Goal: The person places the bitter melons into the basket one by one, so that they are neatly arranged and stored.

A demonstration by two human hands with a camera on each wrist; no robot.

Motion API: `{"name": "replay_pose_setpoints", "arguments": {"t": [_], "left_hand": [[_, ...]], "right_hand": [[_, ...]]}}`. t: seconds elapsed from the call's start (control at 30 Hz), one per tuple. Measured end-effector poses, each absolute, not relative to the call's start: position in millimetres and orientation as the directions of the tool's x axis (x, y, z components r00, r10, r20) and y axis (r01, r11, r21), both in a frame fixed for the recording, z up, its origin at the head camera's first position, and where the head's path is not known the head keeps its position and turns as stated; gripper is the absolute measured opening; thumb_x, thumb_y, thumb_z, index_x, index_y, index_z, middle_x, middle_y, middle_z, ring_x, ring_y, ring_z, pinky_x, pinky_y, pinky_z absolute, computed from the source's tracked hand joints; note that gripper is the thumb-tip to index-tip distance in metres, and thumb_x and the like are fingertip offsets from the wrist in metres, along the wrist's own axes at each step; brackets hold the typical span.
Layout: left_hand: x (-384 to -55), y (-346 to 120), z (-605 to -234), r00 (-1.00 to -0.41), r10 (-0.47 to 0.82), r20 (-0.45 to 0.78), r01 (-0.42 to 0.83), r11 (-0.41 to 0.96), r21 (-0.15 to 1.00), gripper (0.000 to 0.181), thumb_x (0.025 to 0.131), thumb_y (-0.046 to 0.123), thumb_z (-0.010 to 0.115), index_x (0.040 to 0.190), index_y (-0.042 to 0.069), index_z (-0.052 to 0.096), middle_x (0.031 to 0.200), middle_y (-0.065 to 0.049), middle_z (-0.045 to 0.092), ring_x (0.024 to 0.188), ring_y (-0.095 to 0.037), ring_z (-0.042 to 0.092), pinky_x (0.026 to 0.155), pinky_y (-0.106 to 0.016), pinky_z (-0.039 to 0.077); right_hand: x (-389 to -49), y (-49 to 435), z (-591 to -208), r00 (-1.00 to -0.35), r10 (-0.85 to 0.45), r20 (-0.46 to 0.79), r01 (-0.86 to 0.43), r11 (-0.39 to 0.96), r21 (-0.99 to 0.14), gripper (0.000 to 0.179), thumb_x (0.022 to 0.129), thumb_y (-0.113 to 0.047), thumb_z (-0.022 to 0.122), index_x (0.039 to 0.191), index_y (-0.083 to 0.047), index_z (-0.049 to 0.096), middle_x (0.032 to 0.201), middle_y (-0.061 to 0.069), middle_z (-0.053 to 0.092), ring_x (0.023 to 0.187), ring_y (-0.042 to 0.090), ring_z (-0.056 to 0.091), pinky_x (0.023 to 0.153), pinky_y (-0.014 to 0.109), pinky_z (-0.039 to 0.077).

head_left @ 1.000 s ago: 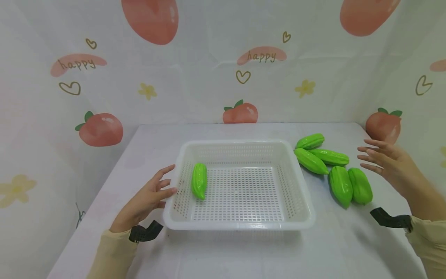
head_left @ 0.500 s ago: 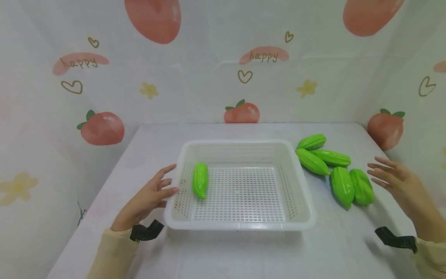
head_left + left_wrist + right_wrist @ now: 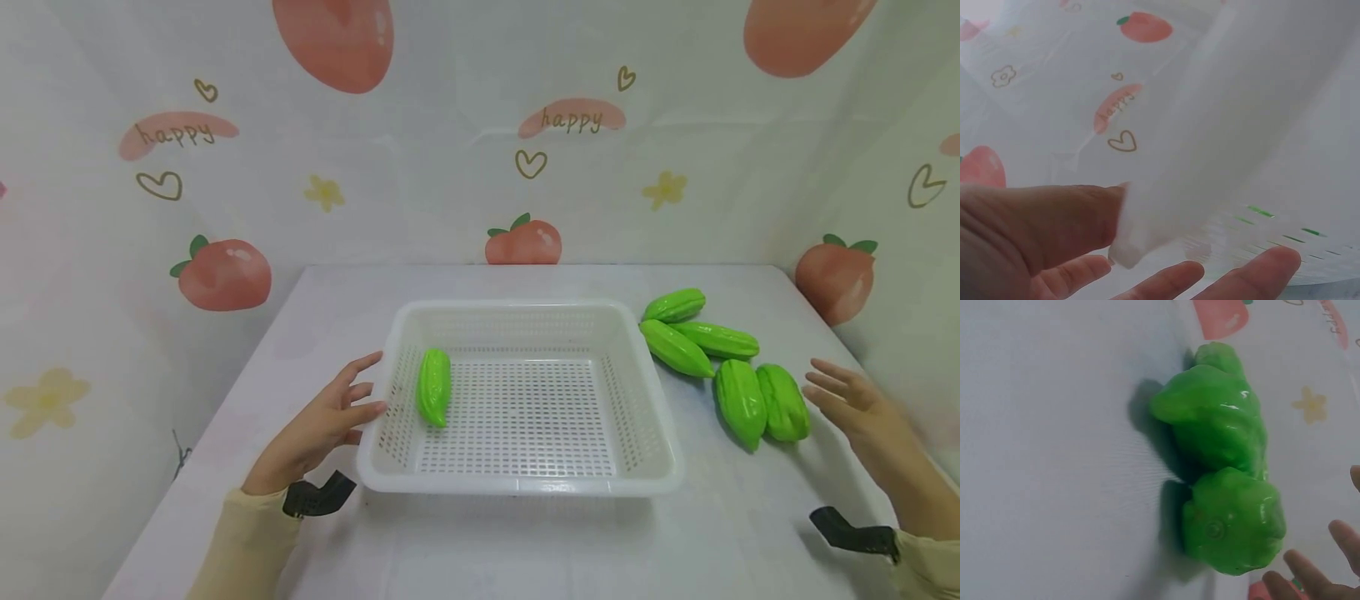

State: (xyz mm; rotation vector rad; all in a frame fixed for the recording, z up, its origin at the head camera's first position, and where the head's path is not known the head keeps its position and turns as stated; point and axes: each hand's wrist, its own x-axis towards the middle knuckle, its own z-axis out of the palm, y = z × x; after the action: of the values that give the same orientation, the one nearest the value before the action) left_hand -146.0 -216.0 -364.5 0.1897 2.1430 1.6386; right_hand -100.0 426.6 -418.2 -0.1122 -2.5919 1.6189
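Observation:
In the head view my left hand [image 3: 324, 425] holds the left rim of a white perforated plastic basket [image 3: 517, 485], thumb at the top of the rim. The left wrist view shows the fingers [image 3: 1254, 275] below, along the outer wall. Inside the basket, near its left side, lies one glossy green ridged vegetable [image 3: 434, 387]. My right hand [image 3: 862, 417] hovers with loosely extended fingers, holding nothing. Just left of it are two plump green vegetables, the nearer one [image 3: 782, 402] apparently apart from the fingertips; the right wrist view shows its rounded end [image 3: 1235, 522] close up.
Right of the basket, three slimmer green pieces lie grouped, including a pointed one [image 3: 677, 348] near the rim. A white tabletop [image 3: 510, 550] lies beneath everything. Behind it hangs a white cloth [image 3: 435, 175] printed with peaches, hearts and flowers.
My right hand has come down and toward the camera, ending beside the plump green vegetables. The left hand keeps its place at the basket. The whole scene has shifted slightly right in view.

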Motion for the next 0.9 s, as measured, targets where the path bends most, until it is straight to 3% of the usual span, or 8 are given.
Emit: {"name": "replay_pose_setpoints", "arguments": {"t": [0.13, 0.2, 0.37, 0.53, 0.63, 0.77, 0.83, 0.9], "left_hand": [[-145, -216, -364, -0.899, 0.35, -0.262, -0.159, 0.297, 0.942, 0.081, 0.093, 0.021, 0.065, 0.154, 0.029, 0.012, 0.145, -0.02, 0.042, 0.107, -0.032, 0.064, 0.082, -0.049, 0.057], [-144, -217, -363, -0.901, 0.344, -0.266, -0.162, 0.302, 0.939, 0.081, 0.093, 0.022, 0.065, 0.154, 0.029, 0.012, 0.145, -0.02, 0.041, 0.107, -0.032, 0.064, 0.082, -0.049, 0.057], [-143, -217, -362, -0.899, 0.358, -0.254, -0.15, 0.295, 0.944, 0.082, 0.093, 0.019, 0.065, 0.155, 0.027, 0.011, 0.145, -0.024, 0.041, 0.105, -0.033, 0.064, 0.081, -0.048, 0.057], [-144, -216, -362, -0.898, 0.364, -0.246, -0.142, 0.289, 0.947, 0.082, 0.093, 0.018, 0.064, 0.155, 0.025, 0.011, 0.144, -0.024, 0.041, 0.104, -0.032, 0.065, 0.08, -0.048, 0.057], [-145, -215, -363, -0.899, 0.355, -0.256, -0.154, 0.291, 0.944, 0.081, 0.093, 0.019, 0.065, 0.154, 0.027, 0.012, 0.144, -0.022, 0.042, 0.105, -0.032, 0.065, 0.081, -0.048, 0.057], [-145, -214, -363, -0.901, 0.342, -0.266, -0.166, 0.294, 0.941, 0.08, 0.093, 0.02, 0.065, 0.154, 0.029, 0.014, 0.144, -0.02, 0.043, 0.105, -0.032, 0.064, 0.081, -0.048, 0.057], [-145, -215, -363, -0.9, 0.349, -0.26, -0.158, 0.294, 0.943, 0.081, 0.093, 0.019, 0.065, 0.154, 0.028, 0.013, 0.144, -0.022, 0.042, 0.105, -0.032, 0.064, 0.081, -0.048, 0.057], [-145, -214, -363, -0.901, 0.348, -0.26, -0.158, 0.295, 0.942, 0.081, 0.093, 0.018, 0.064, 0.154, 0.027, 0.013, 0.144, -0.022, 0.042, 0.105, -0.032, 0.064, 0.081, -0.048, 0.057]], "right_hand": [[-104, 426, -421, -0.997, 0.073, 0.04, -0.006, 0.413, -0.911, 0.056, 0.101, -0.012, 0.049, 0.147, -0.038, 0.032, 0.115, -0.031, 0.042, 0.101, -0.025, 0.042, 0.082, 0.0, 0.036], [-105, 425, -423, -0.997, 0.072, -0.002, 0.034, 0.445, -0.895, 0.059, 0.101, -0.015, 0.049, 0.151, -0.035, 0.026, 0.129, -0.016, 0.047, 0.093, -0.027, 0.043, 0.073, 0.0, 0.037], [-107, 423, -424, -0.988, 0.094, -0.125, 0.156, 0.545, -0.824, 0.073, 0.102, -0.029, 0.047, 0.156, -0.022, -0.001, 0.153, 0.037, 0.009, 0.094, -0.026, 0.034, 0.07, 0.0, 0.035], [-110, 424, -424, -0.981, 0.083, -0.177, 0.194, 0.528, -0.827, 0.078, 0.102, -0.031, 0.047, 0.155, -0.012, -0.006, 0.149, 0.044, 0.005, 0.095, -0.024, 0.031, 0.069, 0.001, 0.034], [-112, 424, -422, -0.972, 0.073, -0.224, 0.228, 0.534, -0.814, 0.08, 0.102, -0.034, 0.046, 0.154, -0.006, -0.008, 0.148, 0.045, 0.003, 0.124, -0.005, 0.038, 0.076, 0.002, 0.037], [-116, 421, -418, -0.955, 0.071, -0.289, 0.278, 0.561, -0.78, 0.085, 0.101, -0.04, 0.044, 0.15, 0.001, -0.012, 0.148, 0.045, -0.002, 0.14, 0.053, 0.01, 0.112, 0.042, 0.034], [-118, 420, -417, -0.948, 0.072, -0.309, 0.293, 0.569, -0.768, 0.087, 0.101, -0.042, 0.044, 0.149, 0.004, -0.013, 0.147, 0.046, -0.004, 0.134, 0.062, 0.006, 0.109, 0.067, 0.022], [-119, 418, -416, -0.945, 0.077, -0.317, 0.3, 0.582, -0.756, 0.088, 0.1, -0.042, 0.044, 0.148, 0.005, -0.013, 0.145, 0.047, -0.006, 0.133, 0.064, 0.006, 0.103, 0.074, 0.02]]}}
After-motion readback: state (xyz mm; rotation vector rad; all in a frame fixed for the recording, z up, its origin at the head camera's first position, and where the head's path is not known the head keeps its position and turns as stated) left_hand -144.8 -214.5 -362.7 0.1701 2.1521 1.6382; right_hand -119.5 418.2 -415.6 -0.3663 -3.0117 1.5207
